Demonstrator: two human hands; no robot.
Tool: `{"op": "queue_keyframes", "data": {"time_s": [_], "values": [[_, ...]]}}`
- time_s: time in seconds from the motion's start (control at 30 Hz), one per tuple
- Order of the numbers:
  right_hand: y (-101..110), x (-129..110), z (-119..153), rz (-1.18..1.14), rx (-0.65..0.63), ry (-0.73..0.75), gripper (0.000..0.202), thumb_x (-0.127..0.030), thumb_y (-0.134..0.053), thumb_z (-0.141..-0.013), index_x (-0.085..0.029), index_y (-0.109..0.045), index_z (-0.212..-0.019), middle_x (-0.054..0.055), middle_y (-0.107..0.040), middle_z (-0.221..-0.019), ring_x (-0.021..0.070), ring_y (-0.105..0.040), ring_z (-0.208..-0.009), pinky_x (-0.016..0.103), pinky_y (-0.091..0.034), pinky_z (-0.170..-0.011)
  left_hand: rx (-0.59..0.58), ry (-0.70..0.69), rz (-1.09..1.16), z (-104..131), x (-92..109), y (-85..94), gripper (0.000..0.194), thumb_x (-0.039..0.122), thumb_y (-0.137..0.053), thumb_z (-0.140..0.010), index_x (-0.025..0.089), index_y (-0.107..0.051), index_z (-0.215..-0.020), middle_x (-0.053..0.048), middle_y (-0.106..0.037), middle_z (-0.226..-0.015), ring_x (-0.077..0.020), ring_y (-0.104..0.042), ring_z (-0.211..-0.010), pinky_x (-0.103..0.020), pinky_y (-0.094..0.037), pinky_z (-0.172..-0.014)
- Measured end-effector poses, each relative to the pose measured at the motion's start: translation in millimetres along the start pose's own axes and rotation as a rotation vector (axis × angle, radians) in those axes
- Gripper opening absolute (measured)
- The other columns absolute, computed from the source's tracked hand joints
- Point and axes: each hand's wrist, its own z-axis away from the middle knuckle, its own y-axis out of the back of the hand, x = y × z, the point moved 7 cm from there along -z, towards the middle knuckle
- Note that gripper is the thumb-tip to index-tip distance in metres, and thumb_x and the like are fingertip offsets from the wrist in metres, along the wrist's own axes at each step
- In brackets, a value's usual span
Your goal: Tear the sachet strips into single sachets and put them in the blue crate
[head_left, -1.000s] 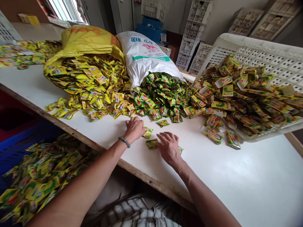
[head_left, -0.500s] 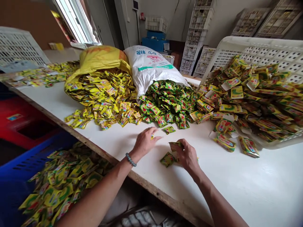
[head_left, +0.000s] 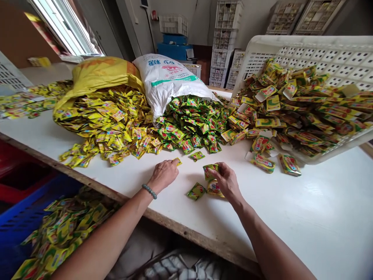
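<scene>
Right hand (head_left: pixel 227 181) pinches a green packet (head_left: pixel 208 171) just beyond the box (head_left: pixel 214 188); left hand (head_left: pixel 163 175), left of the box, grips a yellow packet (head_left: pixel 178 160). Risk: a loose fingertip grip could drop the green packet askew against the box.

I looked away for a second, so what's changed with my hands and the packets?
Your right hand moved rightward and took hold of a green packet. Your left hand drew slightly back from the piles and now touches a yellow packet; its grip is hard to make out. The yellow sack, white sack and white basket stayed put.
</scene>
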Motion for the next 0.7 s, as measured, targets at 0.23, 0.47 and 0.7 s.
{"op": "queue_keyframes", "data": {"time_s": [0.23,0.47,0.7], "values": [[-7,-5,0,-0.29,-0.104,-0.004,0.038,-0.048,-0.078,-0.065,-0.019,-0.058,-0.079,0.0,-0.061,-0.073,0.0152,-0.056,-0.067,0.03,-0.049,-0.068,-0.215,0.072,1.076,9,43,-22.8,0.037,0.043,-0.052,-0.084,0.015,-0.07,-0.1,-0.007,-0.076,-0.089,-0.0214,-0.072,-0.076,-0.032,-0.058,-0.07],[-2,-16,1,0.237,-0.163,0.17,0.024,-0.043,-0.063,-0.08,-0.019,-0.064,-0.084,0.0,-0.064,-0.075,0.0158,-0.056,-0.07,0.028,-0.043,-0.067,-0.214,0.131,1.169,17,69,-36.3,0.035,0.037,-0.064,-0.076,0.013,-0.073,-0.1,-0.003,-0.072,-0.073,-0.0145,-0.062,-0.052,-0.025,-0.047,-0.05],[9,-24,-2,0.3,-0.098,0.215,0.022,-0.038,-0.063,-0.082,-0.02,-0.065,-0.094,0.004,-0.065,-0.091,0.0169,-0.059,-0.081,0.027,-0.046,-0.073,-0.189,-0.04,1.175,12,88,-24.2,0.042,0.044,-0.073,-0.076,0.016,-0.069,-0.107,-0.005,-0.075,-0.098,-0.0206,-0.069,-0.086,-0.029,-0.055,-0.076]]}}
